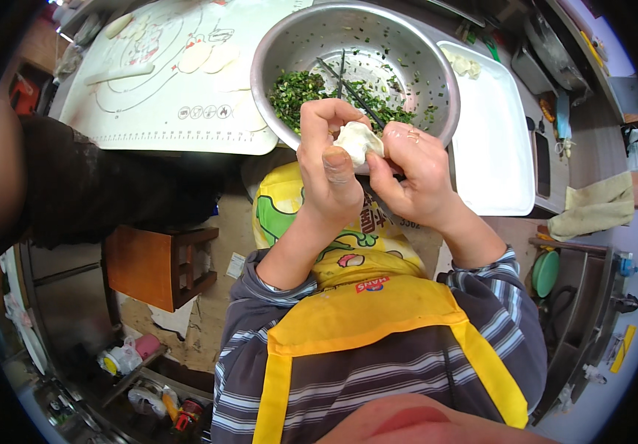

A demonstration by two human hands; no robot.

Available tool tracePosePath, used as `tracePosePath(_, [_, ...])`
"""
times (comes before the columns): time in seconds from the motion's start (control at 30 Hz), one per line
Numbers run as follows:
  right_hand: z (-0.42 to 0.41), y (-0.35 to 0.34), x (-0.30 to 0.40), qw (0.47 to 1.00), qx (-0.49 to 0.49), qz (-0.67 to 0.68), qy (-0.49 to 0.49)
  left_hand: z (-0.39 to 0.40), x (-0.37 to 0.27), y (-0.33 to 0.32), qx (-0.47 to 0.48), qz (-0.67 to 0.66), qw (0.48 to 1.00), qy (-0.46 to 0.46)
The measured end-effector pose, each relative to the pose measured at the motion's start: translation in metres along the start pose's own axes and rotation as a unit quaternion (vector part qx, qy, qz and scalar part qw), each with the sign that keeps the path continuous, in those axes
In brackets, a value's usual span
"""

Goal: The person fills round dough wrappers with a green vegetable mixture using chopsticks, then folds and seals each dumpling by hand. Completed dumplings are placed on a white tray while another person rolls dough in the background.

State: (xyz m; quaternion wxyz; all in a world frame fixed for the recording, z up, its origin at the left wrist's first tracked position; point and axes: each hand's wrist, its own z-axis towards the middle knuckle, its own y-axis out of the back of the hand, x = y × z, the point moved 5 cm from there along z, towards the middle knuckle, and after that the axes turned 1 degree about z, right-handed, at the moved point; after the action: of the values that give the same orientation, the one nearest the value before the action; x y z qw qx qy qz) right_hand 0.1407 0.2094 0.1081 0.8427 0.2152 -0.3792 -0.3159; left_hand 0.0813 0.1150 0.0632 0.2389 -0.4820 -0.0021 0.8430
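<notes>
Both my hands hold one dumpling of pale dough (359, 141) over the near rim of a large metal bowl (355, 8). My left hand (330, 161) cups it from the left, thumb raised beside it. The thumb and fingers of my right hand (413, 166) pinch its right edge. Chopped green filling (299, 94) lies in the bowl with dark chopsticks (342, 77) in it. Left of the bowl, round dough wrappers (221, 58) and a white rolling pin (120, 73) lie on a printed mat (158, 125). A few dumplings (463, 64) sit at the far end of a white tray (494, 161).
Another person's dark-clothed arm or leg (124, 188) reaches in at the left, below the mat. A phone (542, 166) lies right of the tray, with a cloth (594, 206) beyond it. A wooden stool (141, 266) stands on the floor at lower left.
</notes>
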Motion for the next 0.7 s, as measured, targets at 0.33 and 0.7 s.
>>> tracePosePath(0.33, [0.034,-0.005,-0.008,0.942,0.186,0.212,-0.183,0.011,0.001,0.011,0.024,-0.015,0.999,-0.016])
tracePosePath(0.7, [0.141,-0.081,-0.047,0.822,0.425,0.314,-0.213,0.051,0.029,0.088,-0.09,-0.082,0.99,0.064])
